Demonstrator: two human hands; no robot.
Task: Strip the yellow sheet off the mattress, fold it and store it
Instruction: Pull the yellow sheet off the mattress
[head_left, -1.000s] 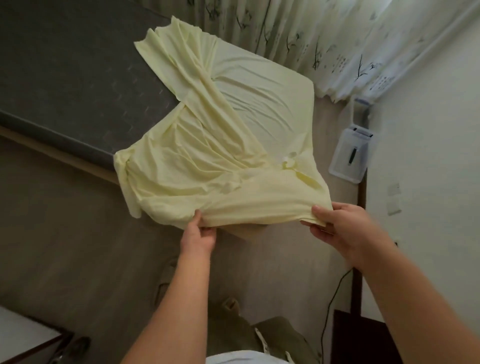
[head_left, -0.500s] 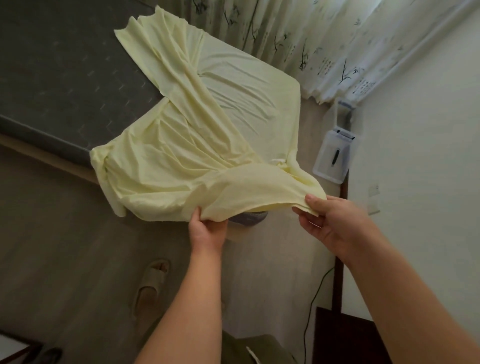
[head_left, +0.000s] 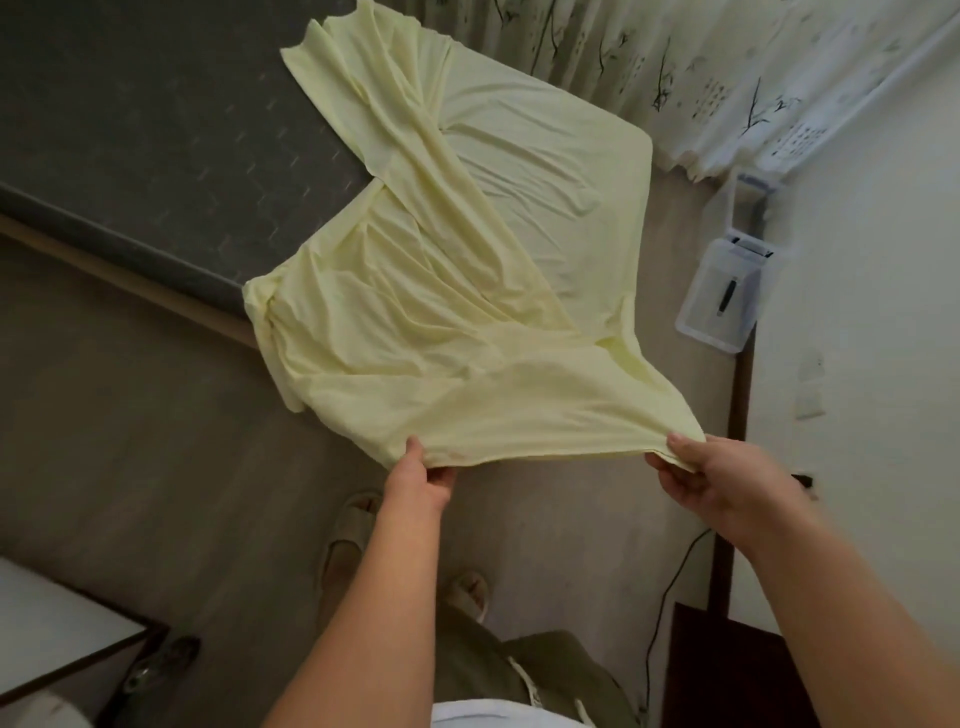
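Observation:
The pale yellow sheet (head_left: 467, 270) hangs stretched from the far right corner of the dark grey mattress (head_left: 156, 135) down toward me. One corner still covers the mattress near the curtain; a folded-back strip lies across the bare grey top. My left hand (head_left: 418, 475) pinches the sheet's near edge, thumb on top. My right hand (head_left: 722, 483) grips the same edge about an arm's width to the right. The edge between them is lifted over the floor.
Patterned curtains (head_left: 701, 62) hang behind the mattress. A clear plastic box (head_left: 722, 296) stands by the white wall (head_left: 872, 312) at right. A dark cabinet (head_left: 727, 670) and cable sit lower right, a white tabletop (head_left: 57, 634) lower left. My slippered feet (head_left: 348, 535) stand on the floor.
I have pulled the sheet's near edge toward me and off the mattress corner; my hands are farther apart and the edge is stretched tauter.

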